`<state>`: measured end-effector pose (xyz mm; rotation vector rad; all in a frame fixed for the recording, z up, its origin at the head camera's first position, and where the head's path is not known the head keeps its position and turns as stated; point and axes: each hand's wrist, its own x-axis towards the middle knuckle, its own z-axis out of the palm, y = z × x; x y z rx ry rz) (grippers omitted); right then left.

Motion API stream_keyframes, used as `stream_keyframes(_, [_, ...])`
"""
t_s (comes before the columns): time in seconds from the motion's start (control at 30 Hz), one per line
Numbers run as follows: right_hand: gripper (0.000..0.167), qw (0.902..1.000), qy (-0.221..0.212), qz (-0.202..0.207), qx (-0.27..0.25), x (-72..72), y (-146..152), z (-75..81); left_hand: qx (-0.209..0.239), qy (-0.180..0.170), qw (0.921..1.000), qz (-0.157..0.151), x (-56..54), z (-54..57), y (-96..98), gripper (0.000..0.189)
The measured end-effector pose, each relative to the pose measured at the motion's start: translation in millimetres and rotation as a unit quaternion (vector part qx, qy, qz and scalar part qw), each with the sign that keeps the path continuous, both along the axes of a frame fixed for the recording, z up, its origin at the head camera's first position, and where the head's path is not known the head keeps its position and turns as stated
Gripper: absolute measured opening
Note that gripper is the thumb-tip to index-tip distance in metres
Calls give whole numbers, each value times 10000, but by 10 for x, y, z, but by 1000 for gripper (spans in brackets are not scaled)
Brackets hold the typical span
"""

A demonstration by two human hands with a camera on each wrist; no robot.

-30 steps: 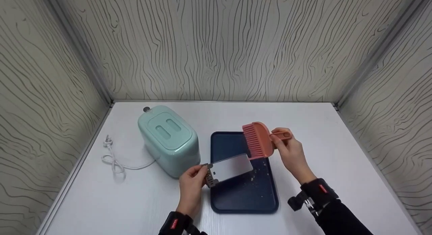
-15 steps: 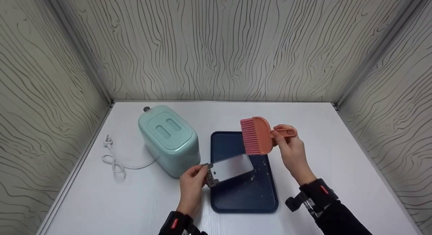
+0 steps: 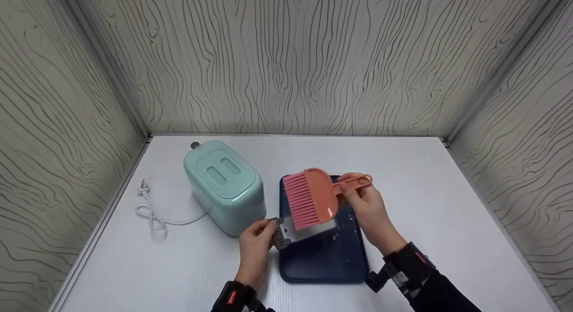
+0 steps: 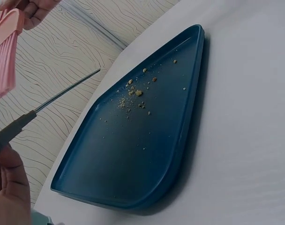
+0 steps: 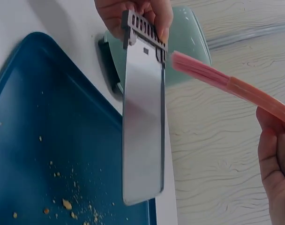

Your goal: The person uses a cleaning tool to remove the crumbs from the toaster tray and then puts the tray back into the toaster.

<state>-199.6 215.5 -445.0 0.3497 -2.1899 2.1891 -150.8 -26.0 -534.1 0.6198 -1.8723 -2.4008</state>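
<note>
My left hand (image 3: 254,247) pinches the grey slotted end of a flat metal crumb tray (image 5: 143,122) between thumb and fingers. The plate is raised above a dark blue tray (image 3: 320,267), its free end sloping down in the left wrist view. In my right hand (image 3: 369,213) is the handle of an orange brush (image 3: 322,195) with pink bristles. Seen from the head, the bristles overlap the crumb tray. The right wrist view shows a gap between the bristle tips and the metal plate, near its slotted end. Crumbs (image 4: 138,93) are scattered over the blue tray.
A mint-green toaster (image 3: 224,182) stands left of the blue tray, beside my left hand. Its white cord and plug (image 3: 154,220) lie on the white table (image 3: 179,267) farther left. Wood-patterned walls (image 3: 286,66) enclose the back and sides.
My right hand has first lifted the brush up off the crumb tray's far end, then brought it left over the plate toward the slotted end. My left hand has stayed still.
</note>
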Motion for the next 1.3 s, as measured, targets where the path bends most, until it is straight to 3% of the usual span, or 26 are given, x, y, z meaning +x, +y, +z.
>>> stream_keyframes(0.37, [25, 9973, -102, 700, -175, 34, -148, -70, 132, -9, 9996, -242, 0, 5, 6, 27])
stream_keyframes(0.6, [28, 9963, -103, 836, -143, 36, -179, -119, 164, 71, 9993, -339, 21, 29, 16, 27])
stream_keyframes(0.8, [30, 9970, -107, 759, 69, 25, -169, -155, 122, 37, 9996, -269, 21, 27, 21, 26])
stream_keyframes(1.3, [26, 9975, -158, 84, 683, -42, 10, -175, 151, 80, 9998, -123, 17, 23, -9, 27])
